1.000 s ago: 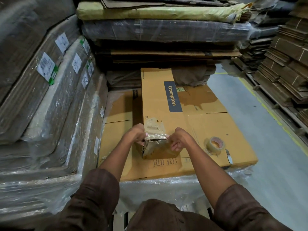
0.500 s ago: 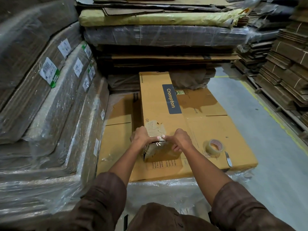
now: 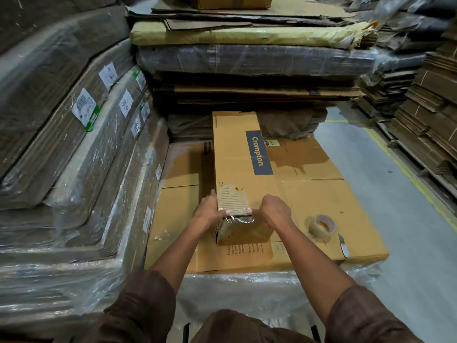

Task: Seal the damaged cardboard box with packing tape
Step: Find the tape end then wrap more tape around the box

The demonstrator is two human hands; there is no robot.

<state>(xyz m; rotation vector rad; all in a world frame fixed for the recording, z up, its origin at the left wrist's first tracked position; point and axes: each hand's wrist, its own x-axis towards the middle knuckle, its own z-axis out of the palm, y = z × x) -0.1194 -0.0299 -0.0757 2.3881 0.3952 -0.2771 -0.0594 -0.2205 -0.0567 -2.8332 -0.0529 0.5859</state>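
Both of your hands clamp the near end of the long cardboard box (image 3: 241, 157): your left hand (image 3: 210, 214) wraps the left corner with its thumb laid on the top edge, and your right hand (image 3: 274, 210) grips the right side, fingers curled down against the end face. Between your thumbs a strip of clear tape (image 3: 237, 220) lies shiny over the top edge and down the end panel, wrinkled near the lower left corner. Just above it the outer paper is torn away, leaving a patch of bare corrugated ribs (image 3: 232, 198). The box carries a dark label reading "Crompton" and lies lengthwise away from you on a flattened cardboard sheet (image 3: 333, 206), which tops a pallet wrapped in plastic film. To the right of your right hand, on that same sheet and apart from the box, sits the roll of packing tape (image 3: 322, 225), and a small metal blade (image 3: 344, 245) lies near the sheet's edge just beyond it. Wrapped stacks of flat cardboard (image 3: 74, 144) rise on your left and ahead.
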